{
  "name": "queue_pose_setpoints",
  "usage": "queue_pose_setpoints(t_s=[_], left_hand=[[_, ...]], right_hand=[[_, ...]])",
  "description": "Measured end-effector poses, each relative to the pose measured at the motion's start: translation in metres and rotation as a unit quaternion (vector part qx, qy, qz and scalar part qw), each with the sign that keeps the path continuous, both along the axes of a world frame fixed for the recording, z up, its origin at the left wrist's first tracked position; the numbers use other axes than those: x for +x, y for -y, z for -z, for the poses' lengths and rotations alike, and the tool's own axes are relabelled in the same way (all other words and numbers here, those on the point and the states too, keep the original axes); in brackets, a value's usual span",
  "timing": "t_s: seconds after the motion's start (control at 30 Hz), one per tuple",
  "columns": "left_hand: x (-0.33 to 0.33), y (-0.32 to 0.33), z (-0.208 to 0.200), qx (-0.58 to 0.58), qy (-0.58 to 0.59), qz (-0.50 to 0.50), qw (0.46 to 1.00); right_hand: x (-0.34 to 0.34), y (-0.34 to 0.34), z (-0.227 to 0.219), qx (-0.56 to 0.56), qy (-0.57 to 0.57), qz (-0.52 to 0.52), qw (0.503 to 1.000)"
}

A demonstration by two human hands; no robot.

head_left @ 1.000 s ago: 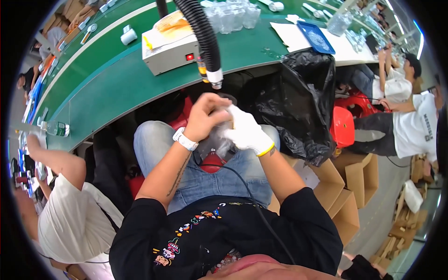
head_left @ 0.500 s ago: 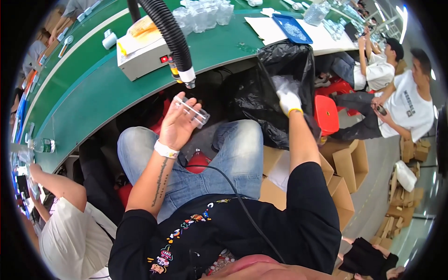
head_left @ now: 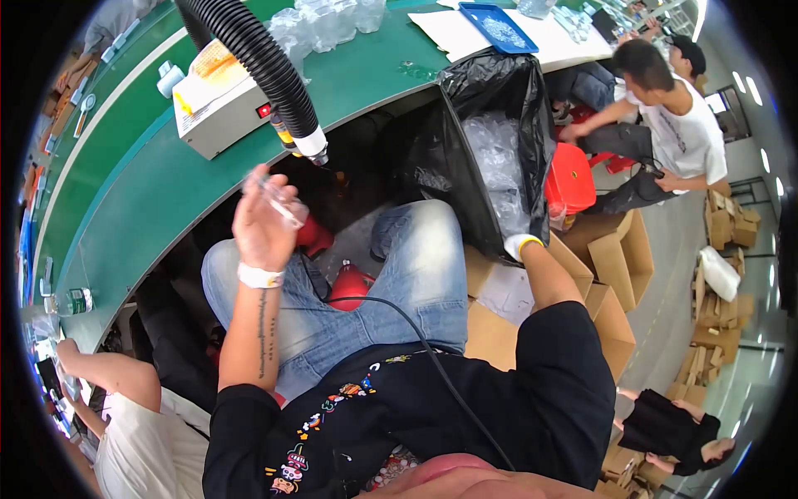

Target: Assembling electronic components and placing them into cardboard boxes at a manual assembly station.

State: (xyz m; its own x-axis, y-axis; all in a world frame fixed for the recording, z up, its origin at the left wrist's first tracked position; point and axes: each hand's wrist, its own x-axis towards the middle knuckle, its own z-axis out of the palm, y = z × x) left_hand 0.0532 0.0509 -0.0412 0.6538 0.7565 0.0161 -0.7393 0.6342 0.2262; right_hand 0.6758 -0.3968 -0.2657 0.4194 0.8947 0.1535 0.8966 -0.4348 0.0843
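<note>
Raised over my left knee, my left hand (head_left: pixel 264 220) holds a clear plastic piece (head_left: pixel 281 208) against its fingers, palm up; motion smears the piece a little. My right hand (head_left: pixel 517 242), in a white glove with a yellow cuff, is at the near end of a black plastic bag (head_left: pixel 455 154). Its fingers are hidden among the bag's rim and contents, so their grip cannot be made out. Inside the bag lies a heap of clear plastic pieces (head_left: pixel 496 162). A black ribbed hose (head_left: pixel 264 66) with a metal-tipped nozzle (head_left: pixel 312 145) hangs just beyond my left hand.
On the green workbench (head_left: pixel 141 200) stand a grey box with a red switch (head_left: pixel 218 112), clear containers (head_left: pixel 324 25) and a blue tray (head_left: pixel 499 29). Open cardboard boxes (head_left: pixel 619 258) and a red stool (head_left: pixel 569 179) are at my right. Co-workers sit on both sides.
My left hand has moved left and away from the nozzle with the clear piece. My right hand has drawn back toward me to the bag's near end. The co-worker at right has leaned forward.
</note>
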Motion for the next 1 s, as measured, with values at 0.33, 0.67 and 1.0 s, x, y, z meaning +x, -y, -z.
queue_pose_setpoints(t_s=[0.33, 0.67, 1.0], left_hand=[[-0.129, -0.020, 0.005, 0.148, -0.370, -0.236, 0.886], [-0.096, -0.018, 0.014, 0.214, -0.440, -0.163, 0.857], [-0.096, -0.018, 0.014, 0.205, -0.467, -0.182, 0.840]], right_hand=[[-0.105, -0.159, -0.201, -0.262, -0.087, 0.243, 0.930], [-0.157, -0.153, -0.178, -0.396, -0.222, 0.138, 0.880], [-0.069, -0.146, -0.268, -0.567, -0.302, -0.170, 0.747]])
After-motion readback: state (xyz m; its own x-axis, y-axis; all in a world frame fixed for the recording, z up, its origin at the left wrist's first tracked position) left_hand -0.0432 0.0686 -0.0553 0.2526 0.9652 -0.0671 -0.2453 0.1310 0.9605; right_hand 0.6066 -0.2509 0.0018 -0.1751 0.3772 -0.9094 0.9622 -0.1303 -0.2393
